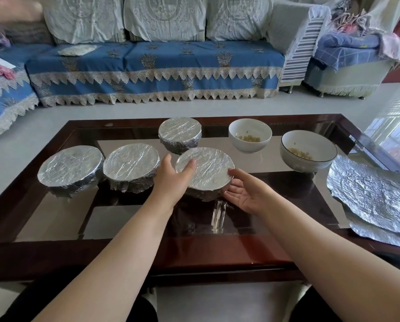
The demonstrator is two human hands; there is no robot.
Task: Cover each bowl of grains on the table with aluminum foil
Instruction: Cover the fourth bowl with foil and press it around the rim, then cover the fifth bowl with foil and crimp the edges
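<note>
- Foil already lay tight over four bowls; the nearest foil-covered bowl (204, 169) sat between the two hands on the glass table (134, 219), and the step in hand looked like the final smoothing of its wrap.
- Left hand (173, 180) rested against the bowl's left side, its fingers fairly straight, thumb up near the rim and a fingertip lying on the foil top; it pressed rather than gripped.
- Right hand (243, 194) was open, palm turned up and inward, fingers (235, 173) relaxed, the upper ones at or just beside the right rim. Whether they actually touched the foil could not be told.
- To finish well, both palms should have run round the wall, pressing the loose skirt under the rim evenly, gently enough that the thin sheet did not tear or the bowl slide on the glass.
- Two uncovered bowls waited to the right: the white bowl (250, 134) and the dark-rimmed bowl (308, 151), each holding a few grains.
- Spare foil sheets (370, 196) lay at the table's right edge, near the dark-rimmed bowl and well apart from both hands.
</note>
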